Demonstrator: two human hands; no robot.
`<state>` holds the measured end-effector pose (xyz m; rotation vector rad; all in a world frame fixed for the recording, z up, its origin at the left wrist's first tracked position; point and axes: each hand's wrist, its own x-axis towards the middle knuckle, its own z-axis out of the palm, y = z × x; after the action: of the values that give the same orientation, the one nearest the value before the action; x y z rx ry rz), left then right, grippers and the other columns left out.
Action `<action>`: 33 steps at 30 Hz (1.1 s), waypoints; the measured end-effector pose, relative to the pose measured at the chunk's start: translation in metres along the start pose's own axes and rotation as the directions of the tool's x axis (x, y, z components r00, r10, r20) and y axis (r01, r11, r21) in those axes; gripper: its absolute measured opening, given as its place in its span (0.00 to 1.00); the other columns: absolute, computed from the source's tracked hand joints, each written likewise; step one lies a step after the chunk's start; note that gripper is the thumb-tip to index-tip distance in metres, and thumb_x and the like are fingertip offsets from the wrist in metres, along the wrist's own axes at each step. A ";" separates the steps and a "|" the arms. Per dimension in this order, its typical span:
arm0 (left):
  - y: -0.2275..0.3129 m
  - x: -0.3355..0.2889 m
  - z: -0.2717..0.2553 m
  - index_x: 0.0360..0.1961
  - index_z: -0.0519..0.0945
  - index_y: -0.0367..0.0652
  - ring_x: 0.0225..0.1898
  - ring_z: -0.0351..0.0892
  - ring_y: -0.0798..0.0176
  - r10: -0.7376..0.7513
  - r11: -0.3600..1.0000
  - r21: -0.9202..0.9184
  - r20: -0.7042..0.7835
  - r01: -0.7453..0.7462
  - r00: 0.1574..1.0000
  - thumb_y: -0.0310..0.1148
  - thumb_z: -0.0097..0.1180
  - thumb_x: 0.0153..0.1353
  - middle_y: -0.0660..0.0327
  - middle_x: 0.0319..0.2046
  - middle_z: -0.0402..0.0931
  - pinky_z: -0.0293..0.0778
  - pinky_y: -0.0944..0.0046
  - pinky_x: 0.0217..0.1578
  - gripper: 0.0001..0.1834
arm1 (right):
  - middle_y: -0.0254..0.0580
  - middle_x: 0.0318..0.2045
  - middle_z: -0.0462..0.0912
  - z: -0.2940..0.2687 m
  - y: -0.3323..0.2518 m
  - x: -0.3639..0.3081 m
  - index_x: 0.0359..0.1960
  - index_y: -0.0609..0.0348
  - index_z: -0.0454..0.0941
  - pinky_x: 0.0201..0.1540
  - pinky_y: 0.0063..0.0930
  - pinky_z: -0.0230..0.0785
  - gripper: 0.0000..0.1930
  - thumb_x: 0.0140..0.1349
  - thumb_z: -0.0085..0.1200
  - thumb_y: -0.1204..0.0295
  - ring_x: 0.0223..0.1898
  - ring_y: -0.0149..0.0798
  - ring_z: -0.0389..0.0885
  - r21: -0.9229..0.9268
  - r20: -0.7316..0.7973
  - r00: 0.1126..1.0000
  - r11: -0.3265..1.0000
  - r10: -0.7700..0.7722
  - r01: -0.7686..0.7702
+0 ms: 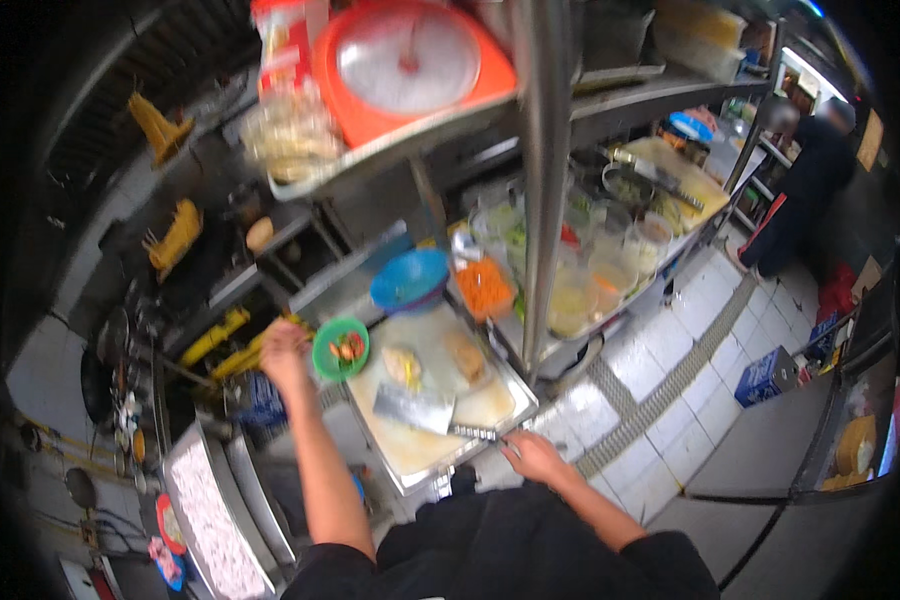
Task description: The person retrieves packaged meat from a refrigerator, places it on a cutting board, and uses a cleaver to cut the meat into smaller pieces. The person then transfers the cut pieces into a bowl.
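Holding a small green plastic bowl point(340, 347) at the desk's far left, the left hand point(283, 352) grips its rim. The right hand point(532, 455) closes near the broad steel cleaver point(415, 408) lying on the pale cutting board point(420, 440); keeping the bowl level seems wise.

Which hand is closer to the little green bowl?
The left hand. It is right beside the green bowl, at its left rim, seeming to touch it. The right hand is far off, at the cleaver's handle by the cutting board's near edge.
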<state>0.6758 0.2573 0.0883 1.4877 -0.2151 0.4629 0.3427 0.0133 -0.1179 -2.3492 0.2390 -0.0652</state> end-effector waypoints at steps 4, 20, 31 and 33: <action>-0.171 -0.171 -0.071 0.39 0.81 0.34 0.31 0.79 0.68 -0.474 0.824 0.379 0.056 0.420 0.879 0.32 0.62 0.63 0.59 0.30 0.82 0.75 0.66 0.35 0.10 | 0.54 0.40 0.79 0.032 -0.027 0.037 0.47 0.61 0.80 0.48 0.49 0.73 0.16 0.61 0.56 0.65 0.44 0.57 0.79 -0.117 0.050 0.976 0.969 -0.212 0.216; -0.123 -0.128 -0.026 0.48 0.81 0.39 0.48 0.79 0.47 -0.286 0.775 0.627 0.466 -0.083 0.837 0.28 0.62 0.58 0.46 0.48 0.76 0.76 0.54 0.47 0.16 | 0.58 0.40 0.79 0.018 -0.068 0.049 0.43 0.64 0.75 0.51 0.47 0.73 0.15 0.55 0.56 0.70 0.47 0.58 0.78 -0.322 0.215 0.975 0.947 0.056 0.017; -0.229 -0.092 0.041 0.57 0.77 0.44 0.56 0.67 0.44 -0.240 0.508 0.535 0.841 -0.675 0.486 0.26 0.57 0.53 0.49 0.58 0.66 0.72 0.48 0.56 0.26 | 0.57 0.34 0.84 -0.042 -0.062 -0.082 0.45 0.62 0.80 0.43 0.45 0.76 0.20 0.52 0.61 0.66 0.38 0.56 0.84 -0.060 0.035 0.864 0.864 0.502 -0.500; -0.184 -0.087 0.063 0.56 0.77 0.42 0.53 0.70 0.44 -0.307 0.519 0.562 0.826 -0.644 0.474 0.26 0.56 0.53 0.49 0.54 0.69 0.72 0.48 0.55 0.26 | 0.57 0.32 0.84 -0.031 -0.057 -0.097 0.45 0.62 0.80 0.41 0.45 0.77 0.19 0.51 0.61 0.67 0.35 0.56 0.84 0.023 -0.029 0.842 0.843 0.538 -0.538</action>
<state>0.6849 0.1773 -0.1095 2.6613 -1.1783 -0.1640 0.2522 0.0502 -0.0532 -2.1832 0.9051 0.1675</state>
